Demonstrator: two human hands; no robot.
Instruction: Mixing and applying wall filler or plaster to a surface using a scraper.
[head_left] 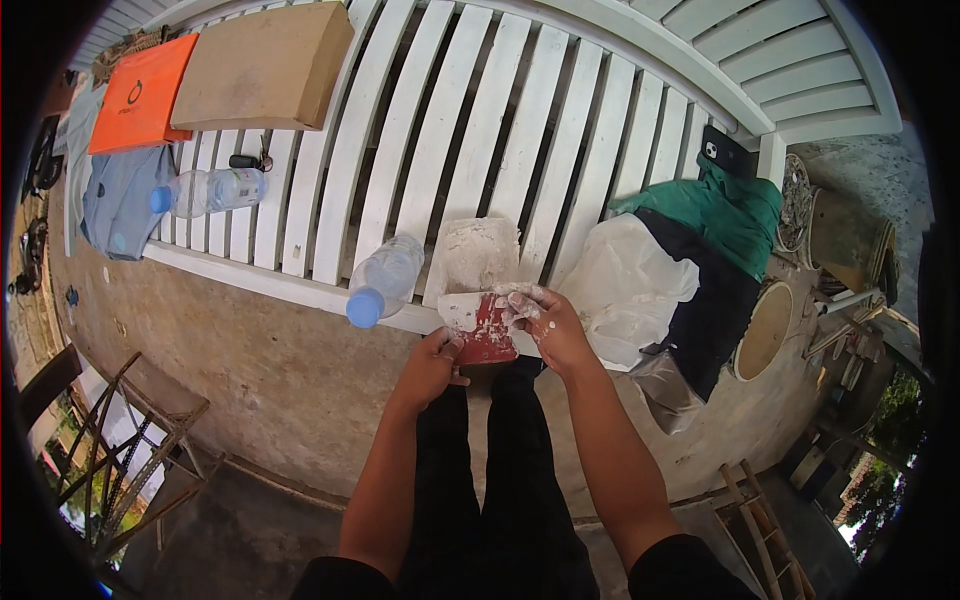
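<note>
Held over the bench's front edge is a flat red plate (490, 345), scraper-like, with white paste caked on its upper part and flecks across its face. My left hand (430, 368) grips its lower left side, thumb on the front. At the right edge my right hand (548, 325) is closed, its paste-coated fingertips pinched against the plate. Just beyond it, on the slats, lies a whitish tray-like container (480, 252) coated with crumbly paste. The plate covers its near end.
A blue-capped clear bottle (388, 280) stands close left; another bottle (215, 190) lies farther left on the white slatted bench (420, 140). A cardboard box (265, 65) and orange box (142, 95) are far left. Right are a white plastic bag (630, 285), green cloth (730, 215) and phone (728, 150).
</note>
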